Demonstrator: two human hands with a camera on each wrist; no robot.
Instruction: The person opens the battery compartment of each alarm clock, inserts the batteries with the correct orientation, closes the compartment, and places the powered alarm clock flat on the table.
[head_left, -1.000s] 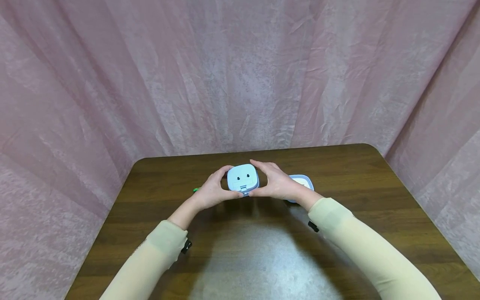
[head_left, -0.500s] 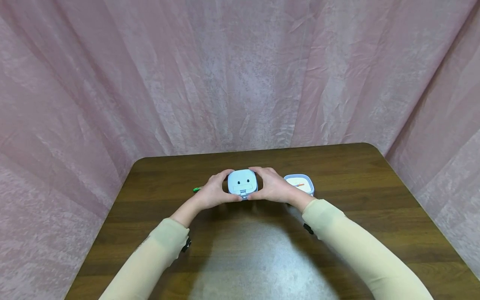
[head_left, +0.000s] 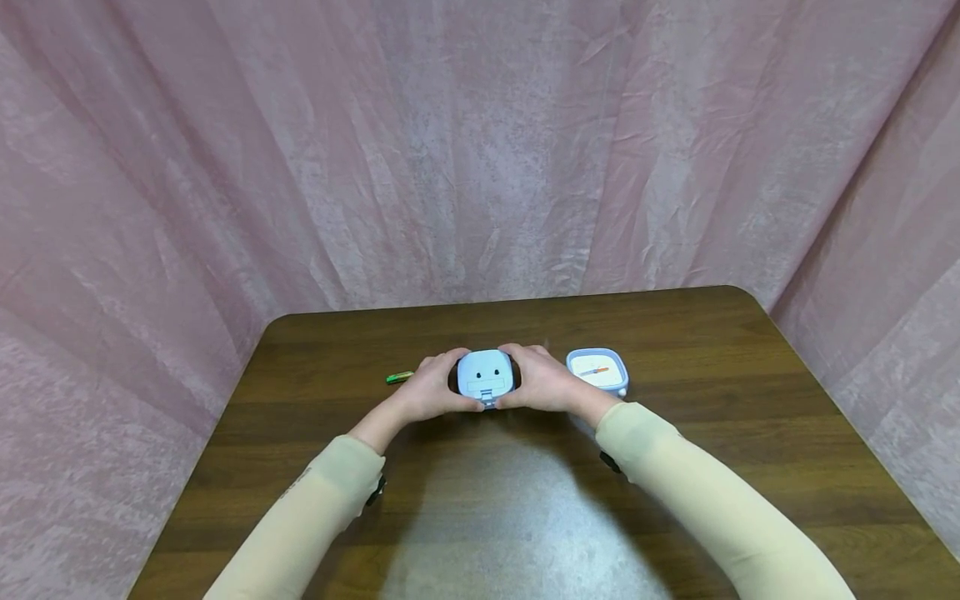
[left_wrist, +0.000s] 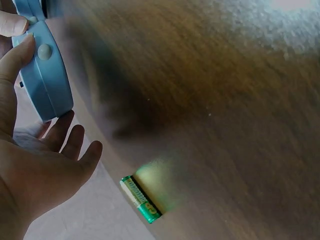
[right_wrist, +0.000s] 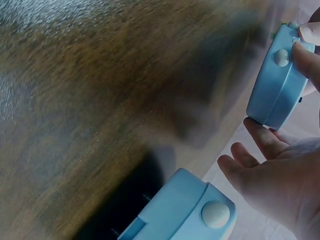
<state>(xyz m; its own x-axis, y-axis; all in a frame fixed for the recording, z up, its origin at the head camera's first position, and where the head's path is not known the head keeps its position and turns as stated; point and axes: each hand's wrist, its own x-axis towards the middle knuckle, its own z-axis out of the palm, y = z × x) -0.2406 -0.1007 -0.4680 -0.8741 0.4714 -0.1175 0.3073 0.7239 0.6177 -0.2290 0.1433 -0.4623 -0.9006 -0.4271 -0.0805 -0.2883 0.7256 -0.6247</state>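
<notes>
A small light-blue alarm clock (head_left: pixel 485 372) is held between both hands in the middle of the head view. Its back faces up, showing two black knobs and a battery cover. My left hand (head_left: pixel 432 388) grips its left side, thumb at the near edge and fingertips at the far edge. On the opposite side my right hand (head_left: pixel 542 380) holds it the same way. From the left wrist view, the blue side wall of the clock (left_wrist: pixel 47 75) and a round pale knob show. A green battery (left_wrist: pixel 140 199) lies on the table left of the left hand.
A second blue clock (head_left: pixel 597 369) sits right of the right hand, its white face and orange hand upward. The brown wooden table (head_left: pixel 697 375) has rounded far corners. Behind it hangs a pink curtain (head_left: pixel 480 167).
Both hands have brought the clock slightly nearer and lower in the head view. More of the battery and the second clock's face has come into sight.
</notes>
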